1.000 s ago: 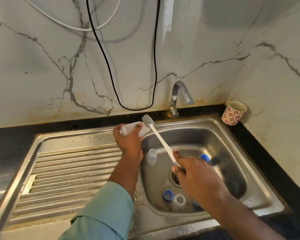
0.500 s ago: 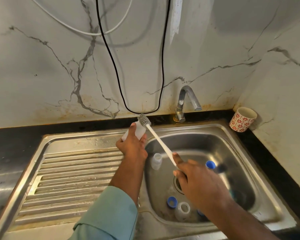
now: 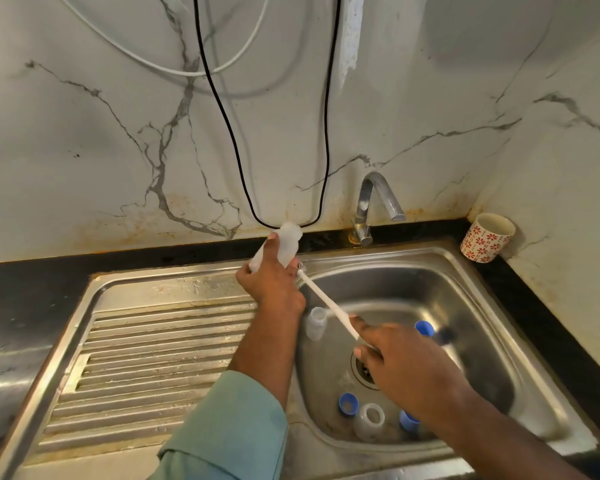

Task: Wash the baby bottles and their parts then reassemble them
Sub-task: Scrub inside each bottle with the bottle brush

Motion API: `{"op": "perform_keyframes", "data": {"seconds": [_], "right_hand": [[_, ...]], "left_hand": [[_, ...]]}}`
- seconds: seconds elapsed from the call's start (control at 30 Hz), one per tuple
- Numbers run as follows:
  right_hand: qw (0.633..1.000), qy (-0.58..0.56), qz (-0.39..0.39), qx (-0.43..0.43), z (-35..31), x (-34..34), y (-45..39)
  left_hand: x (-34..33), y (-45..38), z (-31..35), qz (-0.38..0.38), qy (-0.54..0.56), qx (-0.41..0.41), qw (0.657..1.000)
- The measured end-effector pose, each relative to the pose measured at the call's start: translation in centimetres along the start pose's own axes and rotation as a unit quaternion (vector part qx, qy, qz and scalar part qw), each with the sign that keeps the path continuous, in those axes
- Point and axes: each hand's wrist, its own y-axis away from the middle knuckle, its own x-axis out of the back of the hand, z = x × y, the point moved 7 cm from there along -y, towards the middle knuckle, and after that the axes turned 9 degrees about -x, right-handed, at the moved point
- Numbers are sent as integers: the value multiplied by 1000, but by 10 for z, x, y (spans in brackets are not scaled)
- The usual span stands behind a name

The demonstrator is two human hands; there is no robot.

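Item one, centre of frame: my left hand, fingers curled round a translucent baby bottle. The bottle sticks out past the fingertips toward the wall, tilted, over the back rim of the sink.

Item two, lower right of centre: my right hand, pinching the lower end of a white bottle brush. The brush runs up and left from that hand; its bristle head lies just beside the left hand's knuckles, below the held bottle. I cannot tell whether the bristles touch the bottle.

Item three, in the basin: a small clear bottle just right of my left forearm, under the brush handle. A blue cap, a clear dome cover and a second blue piece sit along the near wall, below the right hand. Another blue cap lies right of that hand.

Item four, upper right: tap behind the basin; patterned cup in the counter corner.
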Motion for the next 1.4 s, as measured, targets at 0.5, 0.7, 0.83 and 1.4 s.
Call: {"op": "perform_keyframes", "data": {"seconds": [0.5,0.7,0.83,1.4], "right_hand": [[962,-258,29,-82,26,23,30],[947,-305,34,-90,21,34,31],[945,-311,3,-103,23,29,41],[929,-354,-24,-111,18,15,49]], "left_hand": [[-10,10,1,-220,-218,-108,945],[-22,9,17,-296,-389,-319,812],[-15,-1,12,-360,-472,-341,729],[2,12,-17,-366,-503,-289,728]]}}
